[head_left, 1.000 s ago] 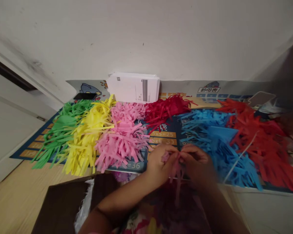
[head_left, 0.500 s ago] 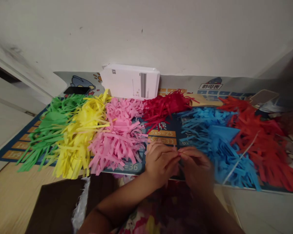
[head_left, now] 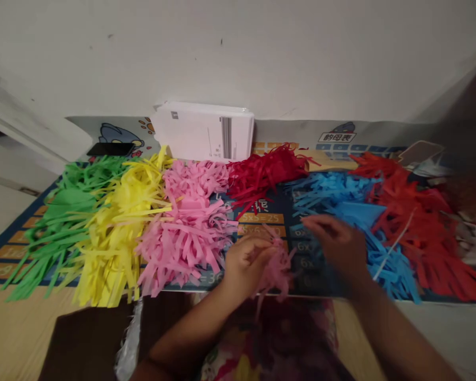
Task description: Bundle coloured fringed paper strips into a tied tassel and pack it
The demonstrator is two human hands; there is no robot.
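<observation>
A pink fringed paper tassel hangs from my left hand, which pinches its top between thumb and fingers above the front edge of the mat. Apart from it, to the right, my right hand hovers beside the blue fringed paper. Its thumb and fingertip come together in a pinch, slightly blurred, and whatever is between them is too small to make out. Left of my left hand lies a pile of pink fringed paper. Dark red fringed paper lies beyond both hands.
Yellow fringed paper and green fringed paper lie at the left, orange-red fringed paper at the right. Against the wall stands a white box, with a black phone to its left. A printed mat lies underneath.
My hands, together at the tassel before, have parted. The right hand has moved right and up, while the left keeps the pink tassel, whose fringe now shows. The view has shifted slightly.
</observation>
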